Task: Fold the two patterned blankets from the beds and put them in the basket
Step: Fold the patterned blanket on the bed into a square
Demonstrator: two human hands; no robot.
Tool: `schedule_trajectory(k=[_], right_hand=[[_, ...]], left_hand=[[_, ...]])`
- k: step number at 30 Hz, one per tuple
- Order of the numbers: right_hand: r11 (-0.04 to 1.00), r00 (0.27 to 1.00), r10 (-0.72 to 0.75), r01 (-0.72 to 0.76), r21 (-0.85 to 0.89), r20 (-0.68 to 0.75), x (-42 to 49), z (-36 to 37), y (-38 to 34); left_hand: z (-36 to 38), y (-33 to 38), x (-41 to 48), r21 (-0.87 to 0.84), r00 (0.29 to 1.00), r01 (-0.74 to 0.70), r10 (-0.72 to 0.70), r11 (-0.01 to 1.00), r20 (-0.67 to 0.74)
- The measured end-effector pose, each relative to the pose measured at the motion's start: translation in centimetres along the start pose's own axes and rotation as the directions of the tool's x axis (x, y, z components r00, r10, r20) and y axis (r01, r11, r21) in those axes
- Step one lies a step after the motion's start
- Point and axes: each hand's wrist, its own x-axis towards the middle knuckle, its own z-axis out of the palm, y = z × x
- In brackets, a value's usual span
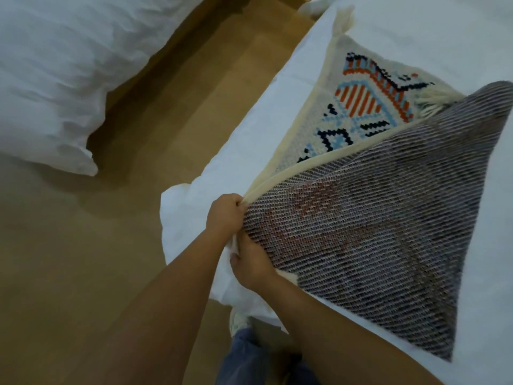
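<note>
A patterned blanket (369, 207) lies on the white bed (416, 29) at the right, folded over itself. Its upper layer shows the grey striped underside. Beneath it the cream face with orange, blue and black motifs and a fringe is visible. My left hand (226, 213) pinches the cream edge at the blanket's near corner by the bed's edge. Just below it, my right hand (251, 266) grips the same corner with a bit of fringe. No basket or second blanket is in view.
A second bed with a white duvet (55, 79) stands at the upper left. A strip of tan floor (111, 245) runs between the beds. My legs in blue trousers (249, 357) and a pale shoe stand close to the right bed's corner.
</note>
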Motion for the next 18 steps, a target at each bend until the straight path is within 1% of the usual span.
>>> schedule_trajectory(k=[1, 3, 6, 7, 9, 11, 13, 15, 18], right_hand=[[0.997, 1.000, 0.027, -0.027, 0.076, 0.005, -0.2, -0.1, -0.1], [0.988, 1.000, 0.014, -0.010, 0.154, -0.025, -0.1, -0.3, -0.4], [0.992, 0.994, -0.102, 0.105, 0.068, -0.046, 0.6, 0.0, -0.8], [0.991, 0.994, -0.101, 0.104, 0.081, -0.037, 0.7, 0.0, -0.9], [0.986, 0.999, -0.033, 0.034, 0.162, -0.007, 0.9, -0.1, -1.1], [0.978, 1.000, -0.026, 0.024, 0.209, 0.007, 0.8, -0.4, -1.3], [0.978, 0.998, -0.054, 0.048, 0.204, 0.027, 1.1, -0.3, -1.2], [0.983, 0.995, -0.063, 0.048, 0.176, 0.080, 1.1, -0.6, -1.3], [0.990, 0.991, -0.060, 0.044, 0.134, 0.120, 1.3, -1.0, -0.9]], left_hand=[[-0.1, -0.1, 0.1, -0.010, 1.000, 0.003, -0.003, 1.000, -0.007], [-0.2, -0.3, 0.3, -0.037, 1.000, 0.008, -0.008, 0.999, -0.016], [-0.3, -0.4, 0.5, -0.060, 0.999, 0.016, -0.019, 0.998, -0.040], [-0.4, -0.4, 0.6, -0.065, 0.998, 0.019, -0.022, 0.998, -0.053], [-0.4, -0.4, 0.6, -0.072, 0.997, 0.024, -0.029, 0.997, -0.067], [-0.5, -0.4, 0.7, -0.062, 0.997, 0.036, -0.040, 0.997, -0.060], [-0.6, -0.5, 0.8, -0.044, 0.996, 0.064, -0.066, 0.997, -0.053], [-0.7, -0.3, 0.9, -0.006, 0.995, 0.084, -0.084, 0.996, -0.050], [-0.8, 0.6, 1.3, 0.053, 0.996, 0.083, -0.081, 0.995, -0.030]])
